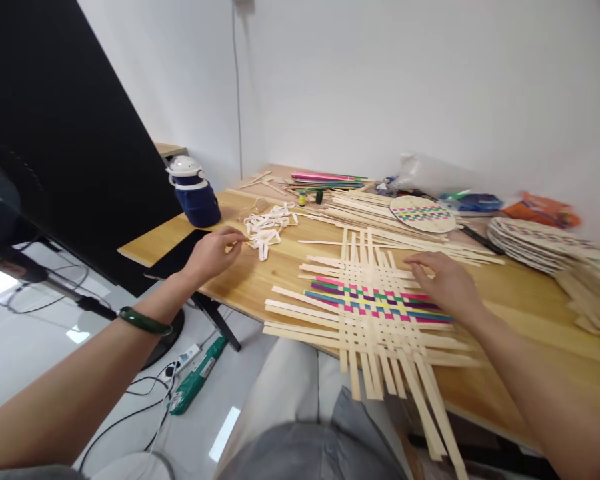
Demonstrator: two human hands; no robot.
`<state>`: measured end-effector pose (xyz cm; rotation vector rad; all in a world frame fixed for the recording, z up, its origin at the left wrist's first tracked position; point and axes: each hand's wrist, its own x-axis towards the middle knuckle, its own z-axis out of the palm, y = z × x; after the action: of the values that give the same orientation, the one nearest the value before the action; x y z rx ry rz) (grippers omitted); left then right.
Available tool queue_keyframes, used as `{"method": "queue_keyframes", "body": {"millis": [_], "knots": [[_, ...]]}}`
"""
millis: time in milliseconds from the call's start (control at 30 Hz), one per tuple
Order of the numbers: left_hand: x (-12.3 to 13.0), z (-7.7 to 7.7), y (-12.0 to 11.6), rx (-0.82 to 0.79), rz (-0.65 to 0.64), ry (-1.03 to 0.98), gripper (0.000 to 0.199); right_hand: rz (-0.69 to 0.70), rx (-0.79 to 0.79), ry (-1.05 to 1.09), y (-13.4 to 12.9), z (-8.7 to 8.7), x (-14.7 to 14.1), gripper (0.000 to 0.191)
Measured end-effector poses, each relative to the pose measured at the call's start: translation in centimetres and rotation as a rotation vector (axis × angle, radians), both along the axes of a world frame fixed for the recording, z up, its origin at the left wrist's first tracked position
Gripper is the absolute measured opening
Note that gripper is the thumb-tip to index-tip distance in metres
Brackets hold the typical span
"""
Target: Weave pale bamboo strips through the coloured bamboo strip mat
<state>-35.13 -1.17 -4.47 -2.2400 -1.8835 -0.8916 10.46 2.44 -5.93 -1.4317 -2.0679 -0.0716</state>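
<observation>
Table [520,310] has the woven mat [377,305] up front, probably for reach; can't tell if left hand [214,253] or right hand [449,285] is pinching anything.

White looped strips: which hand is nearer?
Left. The left hand is beside the white looped strips, on their left; the right hand is farther off, at the right side of the woven mat.

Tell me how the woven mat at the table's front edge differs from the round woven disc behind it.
The woven mat has long strip ends sticking out all round; the round disc has a rounded outline without them. The mat spreads wider than the disc. The mat overhangs the table's front edge, while the disc lies farther back. Both combine pale weaving with a coloured band.
</observation>
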Motion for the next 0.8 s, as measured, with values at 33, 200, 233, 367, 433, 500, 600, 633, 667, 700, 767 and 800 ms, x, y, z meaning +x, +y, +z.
{"method": "queue_keyframes", "body": {"millis": [33, 200, 233, 367, 433, 500, 600, 633, 667, 700, 767, 800], "knots": [[0.8, 0.3, -0.1, 0.022, -0.015, -0.023, 0.035, -0.048, -0.004, 0.015, -0.3, -0.2, 0.6, 0.028], [7.7, 1.2, -1.4, -0.019, -0.245, -0.06, 0.035, -0.242, -0.064, 0.051, -2.2, -1.6, 2.3, 0.03], [9.3, 1.1, -1.6, -0.064, -0.296, -0.042, 0.036, -0.237, -0.075, 0.042, -2.6, -1.8, 2.3, 0.031], [15.5, -0.8, -2.1, -0.21, -0.429, 0.054, 0.05, -0.154, -0.122, 0.079, -3.7, -2.7, 2.0, 0.03], [18.0, -1.9, -1.9, -0.27, -0.444, 0.109, 0.063, -0.147, -0.128, 0.12, -3.7, -3.2, 2.2, 0.029], [19.8, -2.8, -1.3, -0.32, -0.427, 0.153, 0.073, -0.162, -0.125, 0.162, -3.6, -3.6, 2.7, 0.03], [21.5, -3.6, -0.6, -0.391, -0.402, 0.212, 0.082, -0.199, -0.14, 0.22, -3.3, -4.0, 3.7, 0.034], [21.8, -3.8, -0.6, -0.407, -0.398, 0.23, 0.085, -0.211, -0.149, 0.23, -3.2, -4.0, 4.0, 0.035], [21.9, -4.0, -0.6, -0.413, -0.395, 0.247, 0.086, -0.221, -0.162, 0.234, -3.3, -3.9, 4.2, 0.037], [22.1, -4.1, -0.7, -0.41, -0.391, 0.262, 0.088, -0.23, -0.175, 0.231, -3.3, -3.8, 4.5, 0.038], [22.1, -4.4, -1.1, -0.388, -0.38, 0.281, 0.089, -0.247, -0.213, 0.2, -3.4, -3.0, 5.2, 0.037], [22.1, -4.5, -1.3, -0.379, -0.376, 0.287, 0.089, -0.257, -0.237, 0.172, -3.3, -2.3, 5.5, 0.035]]}}
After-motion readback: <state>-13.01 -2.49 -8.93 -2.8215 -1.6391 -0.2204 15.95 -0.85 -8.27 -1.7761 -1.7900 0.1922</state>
